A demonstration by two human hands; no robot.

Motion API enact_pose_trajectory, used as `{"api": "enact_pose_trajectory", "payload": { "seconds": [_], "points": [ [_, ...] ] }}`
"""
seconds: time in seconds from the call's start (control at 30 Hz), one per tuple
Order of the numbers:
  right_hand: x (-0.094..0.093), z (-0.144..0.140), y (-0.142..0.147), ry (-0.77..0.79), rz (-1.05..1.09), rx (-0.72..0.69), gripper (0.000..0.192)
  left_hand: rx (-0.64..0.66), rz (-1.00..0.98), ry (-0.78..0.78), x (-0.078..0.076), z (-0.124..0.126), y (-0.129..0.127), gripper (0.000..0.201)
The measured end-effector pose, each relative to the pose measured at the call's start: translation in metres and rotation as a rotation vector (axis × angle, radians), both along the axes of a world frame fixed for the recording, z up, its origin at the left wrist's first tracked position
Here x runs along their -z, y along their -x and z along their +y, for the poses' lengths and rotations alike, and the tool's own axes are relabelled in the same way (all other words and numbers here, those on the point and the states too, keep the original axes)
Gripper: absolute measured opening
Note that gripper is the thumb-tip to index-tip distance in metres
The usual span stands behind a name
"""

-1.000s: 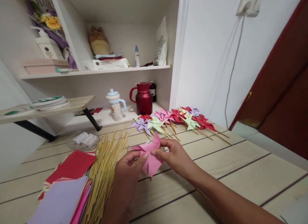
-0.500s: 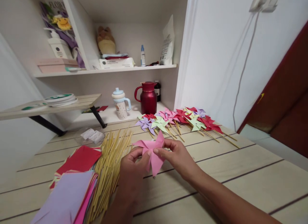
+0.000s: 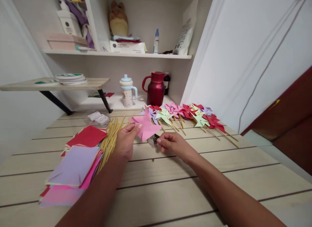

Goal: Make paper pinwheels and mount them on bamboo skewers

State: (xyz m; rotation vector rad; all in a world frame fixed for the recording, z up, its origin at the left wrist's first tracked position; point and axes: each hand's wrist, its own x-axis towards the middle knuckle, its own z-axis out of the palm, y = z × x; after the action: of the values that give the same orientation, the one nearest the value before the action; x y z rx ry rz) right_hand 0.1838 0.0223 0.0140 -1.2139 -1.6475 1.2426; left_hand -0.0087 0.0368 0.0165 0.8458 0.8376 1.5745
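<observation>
My left hand (image 3: pixel 126 140) pinches a pink paper pinwheel (image 3: pixel 146 126) between thumb and fingers, its blades folded in to the middle. No stick shows on it. My right hand (image 3: pixel 172 143) has its fingertips closed at the edge of a small clear packet (image 3: pixel 152 140) with dark bits in it. Whether the fingers grip the packet or a bit from it cannot be made out. A tiny dark piece (image 3: pixel 153 160) lies on the table just in front. Left of my left hand is a bundle of thin wooden sticks (image 3: pixel 110 134).
Stacks of coloured paper, red (image 3: pixel 87 136) and purple (image 3: pixel 75 163), lie at the left. Several finished pinwheels on sticks (image 3: pixel 201 119) lie at the back right. Behind stand a red jug (image 3: pixel 156 90), a cup (image 3: pixel 127 95) and a small raised shelf (image 3: pixel 95 83).
My right hand has let go of the pink pinwheel and moved down to the clear packet. The left hand alone now holds the pinwheel, farther left. The camera view has tilted down.
</observation>
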Motion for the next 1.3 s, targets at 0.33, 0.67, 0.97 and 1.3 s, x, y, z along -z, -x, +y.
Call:
{"api": "enact_pose_trajectory", "payload": {
  "seconds": [0.33, 0.67, 0.97, 1.3],
  "points": [
    [-0.001, 0.013, -0.014, -0.253, 0.079, 0.276, 0.028, -0.068, -0.012, 0.017, 0.012, 0.008, 0.009, 0.025],
    [0.003, 0.0, 0.0, -0.466, 0.073, 0.347, 0.03, 0.052, 0.062, 0.018, 0.017, -0.001, -0.002, 0.024],
    [0.01, -0.021, 0.022, -0.75, -0.276, 0.268, 0.031, 0.048, -0.1, 0.035, 0.016, -0.004, -0.01, 0.026],
    [0.006, -0.018, 0.02, -0.948, -0.184, 0.273, 0.01, 0.136, 0.001, 0.024, 0.017, -0.015, -0.014, 0.019]
  ]
}}
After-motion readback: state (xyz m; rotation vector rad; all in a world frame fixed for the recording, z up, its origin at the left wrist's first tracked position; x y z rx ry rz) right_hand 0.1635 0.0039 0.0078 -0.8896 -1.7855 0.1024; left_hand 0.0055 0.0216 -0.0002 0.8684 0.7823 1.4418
